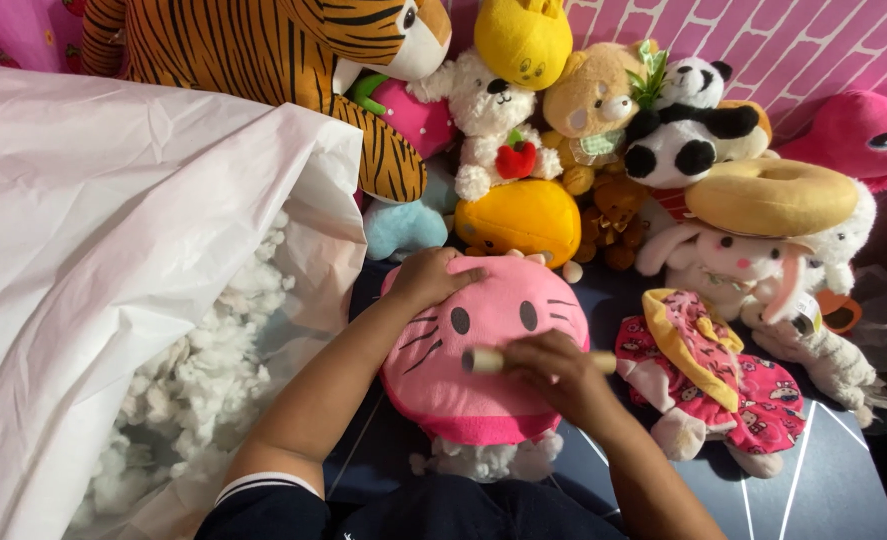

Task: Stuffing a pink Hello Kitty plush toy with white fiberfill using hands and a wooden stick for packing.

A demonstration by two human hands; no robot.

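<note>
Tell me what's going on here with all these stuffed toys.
A person is handling a round pink cat-face plush. The left hand rests on its top edge, and the right hand holds a short pale stick across its face. White stuffing pokes out below. An open white bag of stuffing lies to the left.

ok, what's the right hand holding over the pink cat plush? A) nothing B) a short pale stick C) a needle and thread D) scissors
B: the right hand grips a short pale stick lying across the face of the pink cat plush, while the left hand rests on the plush's top edge.
</note>
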